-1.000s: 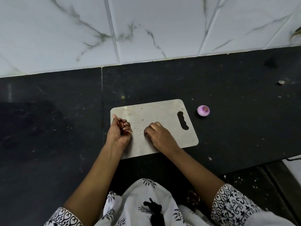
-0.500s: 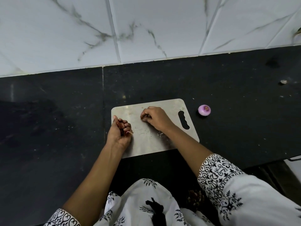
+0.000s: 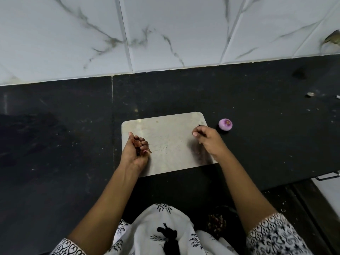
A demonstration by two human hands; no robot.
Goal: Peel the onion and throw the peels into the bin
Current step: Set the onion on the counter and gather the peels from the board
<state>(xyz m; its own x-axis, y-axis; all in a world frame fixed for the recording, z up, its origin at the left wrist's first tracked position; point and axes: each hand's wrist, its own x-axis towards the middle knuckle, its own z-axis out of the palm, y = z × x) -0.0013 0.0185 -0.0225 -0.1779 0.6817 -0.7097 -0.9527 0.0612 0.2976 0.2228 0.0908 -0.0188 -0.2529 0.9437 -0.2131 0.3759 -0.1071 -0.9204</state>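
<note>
- Left hand (image 3: 136,151): grip clasps dry reddish-brown onion peels (image 3: 138,144); squeeze firmly so none fall.
- Right hand (image 3: 207,139): grip curled, contents unclear; check the pale rectangular board (image 3: 171,137), centre frame, for scraps.

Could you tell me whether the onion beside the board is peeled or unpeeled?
Peeled: the small round purple onion on the black counter shows smooth pale-purple flesh, no brown skin.
</note>
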